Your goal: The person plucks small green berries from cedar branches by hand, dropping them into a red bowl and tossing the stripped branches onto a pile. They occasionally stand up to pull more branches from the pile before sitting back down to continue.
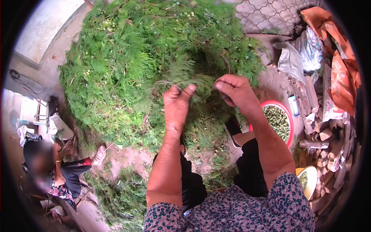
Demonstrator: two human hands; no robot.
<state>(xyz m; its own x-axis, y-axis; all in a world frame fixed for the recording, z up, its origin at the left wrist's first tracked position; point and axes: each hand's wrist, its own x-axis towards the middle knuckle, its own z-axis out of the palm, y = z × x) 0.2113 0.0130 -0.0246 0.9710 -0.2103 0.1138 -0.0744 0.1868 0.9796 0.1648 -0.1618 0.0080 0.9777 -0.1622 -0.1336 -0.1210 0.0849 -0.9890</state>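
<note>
A large heap of cut green cypress-like branches (119, 73), dotted with small pale green cones, fills the ground before me. My left hand (177, 102) is closed, its thumb and fingers pinching a leafy sprig (181, 73) that is blurred by motion. Close by on the right, my right hand (236, 91) is closed in a pinch beside the sprig's foliage; what lies between its fingertips is hidden. A red-rimmed basin (290, 125) stands near my right forearm and holds many small green cones (275, 119).
Lower right is a yellow basin (311, 181) with greenish contents, near stacked firewood (324, 154). Sacks (291, 62) and an orange sheet (340, 73) lie at the right. Another person (71, 176) sits at the left. More branches (123, 197) lie on the ground beside my legs.
</note>
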